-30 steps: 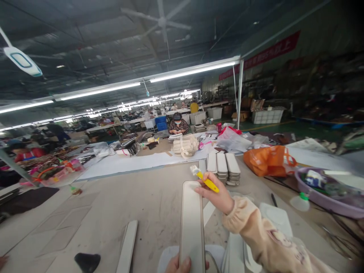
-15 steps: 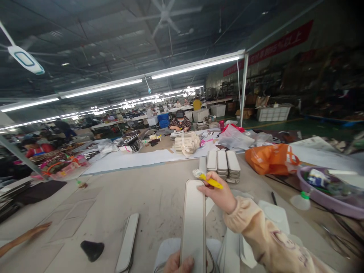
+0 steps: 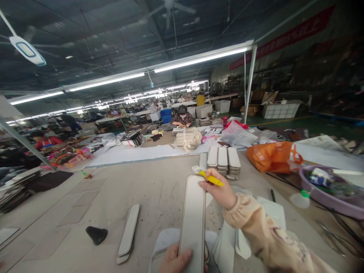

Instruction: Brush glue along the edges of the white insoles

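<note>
My left hand (image 3: 176,258) grips the lower end of a long white panel (image 3: 192,216) with rounded corners, thumb on its face. The panel is tilted up in front of me. In my right hand (image 3: 221,190) is a yellow-handled brush (image 3: 211,178), its pale bristles pointing left above the panel's top end. Fingertips of that hand also touch the panel's upper right edge. Beneath the panel, a pale piece (image 3: 167,239) lies partly hidden. Loose white strips (image 3: 224,246) are fanned out under my right forearm.
Stacks of white panels (image 3: 222,157) stand beyond my right hand. A few more panels (image 3: 129,229) and a black cone-shaped object (image 3: 96,235) lie left. On the right are an orange bag (image 3: 267,157) and a purple basin (image 3: 335,201). A co-worker (image 3: 182,117) sits across the table.
The view has shifted slightly. My hands keep their hold on the panel and brush. The other person's arm at the left has drawn back almost out of view.
</note>
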